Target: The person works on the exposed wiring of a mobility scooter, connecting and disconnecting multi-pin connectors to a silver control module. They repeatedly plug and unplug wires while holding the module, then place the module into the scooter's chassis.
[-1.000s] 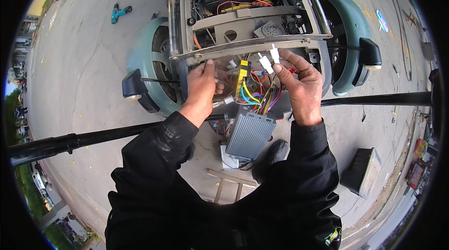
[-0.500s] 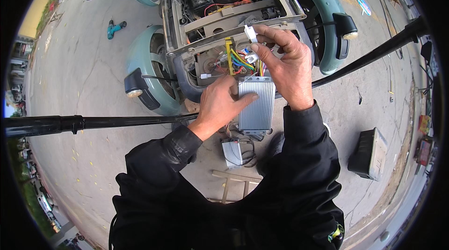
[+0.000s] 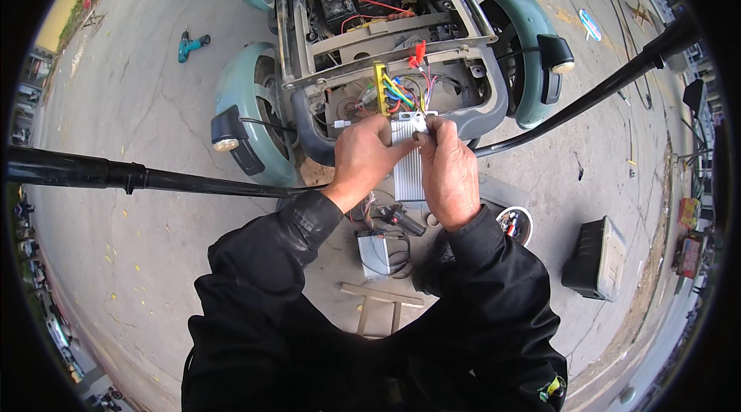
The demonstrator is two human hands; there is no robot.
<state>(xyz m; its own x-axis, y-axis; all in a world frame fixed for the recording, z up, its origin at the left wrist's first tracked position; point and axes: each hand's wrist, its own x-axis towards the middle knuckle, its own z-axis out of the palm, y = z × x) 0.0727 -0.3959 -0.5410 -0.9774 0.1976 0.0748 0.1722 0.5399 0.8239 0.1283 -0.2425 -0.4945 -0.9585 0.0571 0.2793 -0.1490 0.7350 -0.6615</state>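
right hand (image 3: 451, 173) pinching white plug (image 3: 419, 124) at far end of box (image 3: 408, 177); left hand (image 3: 366, 153) half-curled at box's left, hold unclear; wires (image 3: 398, 91) beyond box.

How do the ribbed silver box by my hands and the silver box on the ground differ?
The upper box is partly covered by your left hand and right hand; the lower box lies clear of them. The upper box appears larger in view, the lower box smaller. Both look silvery and boxy.
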